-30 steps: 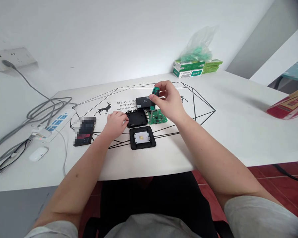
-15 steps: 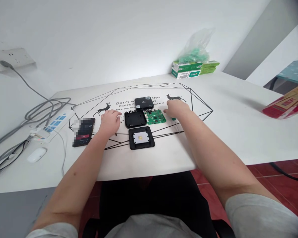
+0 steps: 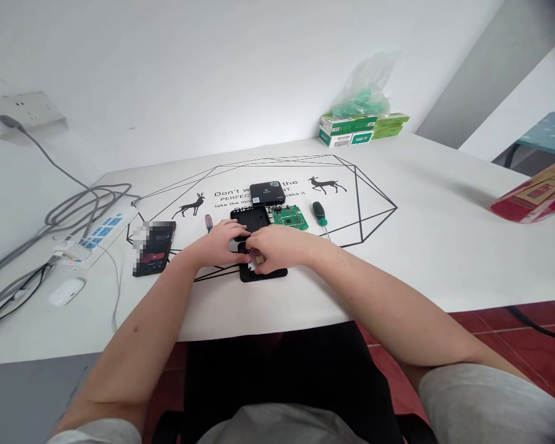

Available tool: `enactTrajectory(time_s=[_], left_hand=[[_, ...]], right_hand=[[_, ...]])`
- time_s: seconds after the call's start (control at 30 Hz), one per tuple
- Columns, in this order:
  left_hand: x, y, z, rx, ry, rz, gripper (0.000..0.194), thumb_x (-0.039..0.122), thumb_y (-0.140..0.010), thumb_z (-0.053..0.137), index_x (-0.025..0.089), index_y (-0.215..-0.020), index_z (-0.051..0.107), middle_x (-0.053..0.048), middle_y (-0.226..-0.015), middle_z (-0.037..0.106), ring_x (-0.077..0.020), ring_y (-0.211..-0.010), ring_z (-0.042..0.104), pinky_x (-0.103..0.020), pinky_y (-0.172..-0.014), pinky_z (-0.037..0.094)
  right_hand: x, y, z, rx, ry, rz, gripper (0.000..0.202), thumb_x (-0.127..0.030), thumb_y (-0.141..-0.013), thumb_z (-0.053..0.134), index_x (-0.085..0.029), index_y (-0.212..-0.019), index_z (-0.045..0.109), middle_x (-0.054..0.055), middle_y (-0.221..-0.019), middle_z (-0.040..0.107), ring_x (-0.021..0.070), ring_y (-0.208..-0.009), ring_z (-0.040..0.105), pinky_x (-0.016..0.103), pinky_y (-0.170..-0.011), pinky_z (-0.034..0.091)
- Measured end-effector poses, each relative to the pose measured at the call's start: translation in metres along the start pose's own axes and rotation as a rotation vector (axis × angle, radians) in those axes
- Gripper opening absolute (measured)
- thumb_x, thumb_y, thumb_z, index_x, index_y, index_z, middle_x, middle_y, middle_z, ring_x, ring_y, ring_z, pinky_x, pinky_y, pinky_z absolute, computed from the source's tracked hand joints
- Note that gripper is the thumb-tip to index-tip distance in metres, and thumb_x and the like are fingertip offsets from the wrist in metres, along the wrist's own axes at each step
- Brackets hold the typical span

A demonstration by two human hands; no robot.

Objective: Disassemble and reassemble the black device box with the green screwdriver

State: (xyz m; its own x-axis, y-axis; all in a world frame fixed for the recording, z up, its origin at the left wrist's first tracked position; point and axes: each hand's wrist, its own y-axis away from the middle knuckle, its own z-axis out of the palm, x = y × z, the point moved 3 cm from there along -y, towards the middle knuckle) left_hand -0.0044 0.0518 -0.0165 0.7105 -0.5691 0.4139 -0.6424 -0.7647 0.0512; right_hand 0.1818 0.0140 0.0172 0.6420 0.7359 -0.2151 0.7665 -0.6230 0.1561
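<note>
A black square cover (image 3: pixel 274 275) with a pale metal plate (image 3: pixel 253 264) on its inside lies near the table's front edge. My left hand (image 3: pixel 222 242) reaches over its left side, thumb and fingers apart, the fingers beside a black open shell (image 3: pixel 254 219). Above the plate, my right hand (image 3: pixel 280 248) is closed with its fingers bent down; what sits between them is hidden. The two hands meet at the fingertips. A green circuit board (image 3: pixel 291 217) rests right of the shell, and a green-handled screwdriver (image 3: pixel 320 213) lies farther right.
Behind the shell is another black square case part (image 3: pixel 267 192). A screwdriver with a clear reddish handle (image 3: pixel 208 222) is partly behind my left hand. A phone (image 3: pixel 155 248), a power strip (image 3: pixel 104 233), cables and a white earbud case (image 3: pixel 68 290) are at left. Green boxes (image 3: pixel 349 126) stand against the wall.
My right hand has moved left from the green-handled screwdriver to the metal plate, leaving the screwdriver on the table. My left hand has shifted right and toward me, to the cover.
</note>
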Motion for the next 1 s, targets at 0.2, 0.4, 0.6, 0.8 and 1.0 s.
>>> enactTrajectory(time_s=[0.2, 0.4, 0.6, 0.8, 1.0], left_hand=[[-0.005, 0.002, 0.000, -0.068, 0.042, -0.062, 0.073, 0.059, -0.081, 0.082, 0.029, -0.146, 0.068, -0.007, -0.168, 0.054, -0.0389, -0.166, 0.028, -0.058, -0.134, 0.032], [0.002, 0.006, -0.002, -0.074, 0.015, -0.069, 0.076, 0.057, -0.084, 0.081, 0.027, -0.152, 0.063, -0.009, -0.171, 0.051, -0.0373, -0.168, 0.026, -0.055, -0.133, 0.033], [0.008, 0.008, -0.004, -0.052, 0.040, -0.033, 0.068, 0.058, -0.084, 0.080, 0.028, -0.144, 0.068, -0.010, -0.165, 0.056, -0.0373, -0.164, 0.033, -0.057, -0.130, 0.037], [0.013, 0.008, -0.006, -0.012, 0.022, -0.004, 0.053, 0.059, -0.095, 0.067, 0.028, -0.138, 0.072, -0.010, -0.165, 0.056, -0.0374, -0.162, 0.034, -0.056, -0.128, 0.039], [0.001, 0.006, -0.010, 0.100, -0.153, -0.184, 0.080, 0.066, -0.093, 0.064, 0.020, -0.158, 0.054, -0.017, -0.171, 0.047, -0.0441, -0.164, 0.028, -0.063, -0.131, 0.029]], right_hand=[[0.020, 0.009, -0.015, 0.105, -0.122, 0.004, 0.021, -0.034, -0.077, 0.076, -0.020, -0.090, 0.067, 0.007, -0.104, 0.072, 0.0212, -0.086, 0.063, 0.031, -0.066, 0.038], [0.048, 0.033, -0.019, -0.205, -0.111, 0.345, 0.018, -0.020, -0.074, 0.081, -0.022, -0.084, 0.066, 0.002, -0.081, 0.070, 0.0197, -0.070, 0.061, 0.032, -0.062, 0.037], [0.070, 0.028, -0.019, -0.049, -0.081, 0.391, 0.015, -0.028, -0.087, 0.079, -0.023, -0.101, 0.074, 0.008, -0.108, 0.078, 0.0263, -0.091, 0.072, 0.034, -0.069, 0.046], [0.085, 0.020, -0.015, -0.008, -0.037, 0.405, 0.013, -0.012, -0.087, 0.068, -0.023, -0.087, 0.076, 0.007, -0.098, 0.079, 0.0230, -0.083, 0.070, 0.034, -0.070, 0.046], [0.085, 0.018, -0.010, -0.015, -0.023, 0.386, 0.017, -0.009, -0.087, 0.062, -0.022, -0.080, 0.069, 0.007, -0.092, 0.075, 0.0218, -0.078, 0.066, 0.034, -0.070, 0.045]])
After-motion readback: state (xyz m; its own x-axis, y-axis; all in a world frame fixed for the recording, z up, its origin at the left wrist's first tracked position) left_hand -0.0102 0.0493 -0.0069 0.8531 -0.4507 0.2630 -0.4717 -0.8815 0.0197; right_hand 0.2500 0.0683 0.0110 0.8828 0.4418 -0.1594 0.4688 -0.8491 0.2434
